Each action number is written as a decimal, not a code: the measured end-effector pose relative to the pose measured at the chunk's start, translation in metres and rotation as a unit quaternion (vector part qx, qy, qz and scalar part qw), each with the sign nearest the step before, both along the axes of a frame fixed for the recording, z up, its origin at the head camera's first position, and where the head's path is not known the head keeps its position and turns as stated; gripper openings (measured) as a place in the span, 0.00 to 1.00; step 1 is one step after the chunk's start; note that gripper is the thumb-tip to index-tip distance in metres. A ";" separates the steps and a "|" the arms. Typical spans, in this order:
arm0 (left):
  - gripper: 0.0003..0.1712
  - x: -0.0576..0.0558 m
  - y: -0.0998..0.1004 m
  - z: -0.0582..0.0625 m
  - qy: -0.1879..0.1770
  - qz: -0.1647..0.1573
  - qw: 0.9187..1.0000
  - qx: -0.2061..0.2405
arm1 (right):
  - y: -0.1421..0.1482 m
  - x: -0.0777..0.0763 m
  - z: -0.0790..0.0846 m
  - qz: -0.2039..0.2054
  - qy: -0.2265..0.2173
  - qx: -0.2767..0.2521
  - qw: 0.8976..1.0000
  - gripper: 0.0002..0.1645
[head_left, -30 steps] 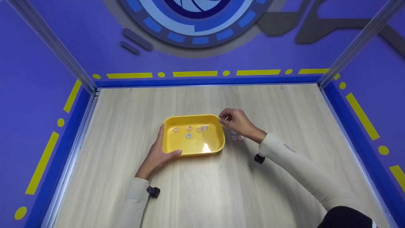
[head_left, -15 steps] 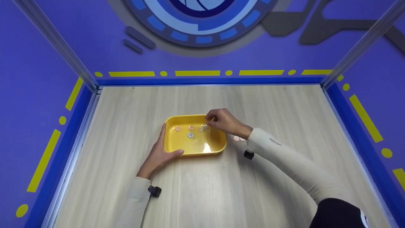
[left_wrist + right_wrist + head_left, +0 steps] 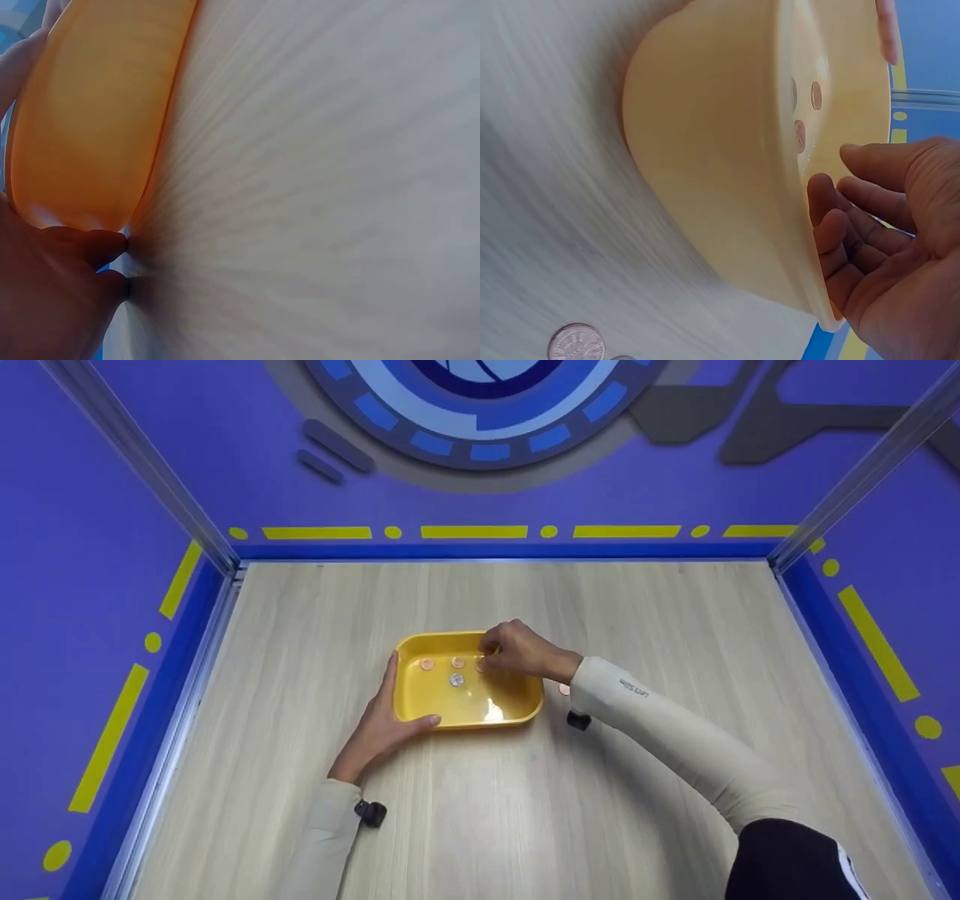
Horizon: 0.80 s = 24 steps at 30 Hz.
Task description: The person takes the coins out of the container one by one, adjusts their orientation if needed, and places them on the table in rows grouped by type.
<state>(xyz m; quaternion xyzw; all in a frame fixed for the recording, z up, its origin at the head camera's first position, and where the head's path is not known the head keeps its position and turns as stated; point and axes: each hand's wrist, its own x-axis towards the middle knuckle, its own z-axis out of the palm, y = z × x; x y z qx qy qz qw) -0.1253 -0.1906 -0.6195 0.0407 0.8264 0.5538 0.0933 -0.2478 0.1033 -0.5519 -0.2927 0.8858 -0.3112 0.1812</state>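
A yellow plastic tray (image 3: 469,709) stands on the table. My left hand (image 3: 382,727) grips its left end, with the thumb over the front rim and the fingers along the outer wall. My right hand (image 3: 517,649) is over the tray's back right part, its fingers bent. In the right wrist view the thumb (image 3: 877,163) and forefinger stand apart, and no coin shows between them. Copper coins (image 3: 458,663) lie in a row on the tray floor, with a silver coin (image 3: 457,680) in front. The right hand hides part of the floor.
A copper coin (image 3: 564,688) lies on the wooden table (image 3: 480,810) right of the tray, partly behind the right forearm. The right wrist view shows table coins (image 3: 576,345) too. Blue walls (image 3: 480,551) enclose the table's back and sides.
My right hand has moved left and down from the tray's right rim into the tray. The left hand keeps its hold; the tray stays put.
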 end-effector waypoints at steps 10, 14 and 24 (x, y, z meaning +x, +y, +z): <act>0.81 -0.001 -0.001 0.000 0.000 -0.001 1.000 0.000 | -0.007 -0.005 -0.006 0.037 0.021 0.010 0.999 0.10; 0.81 0.000 0.000 0.000 0.001 0.002 1.000 -0.004 | -0.009 -0.004 -0.010 0.027 0.033 0.041 0.998 0.08; 0.80 -0.001 0.000 0.001 -0.001 0.002 1.000 -0.011 | -0.018 0.006 -0.019 0.001 0.055 0.083 0.995 0.05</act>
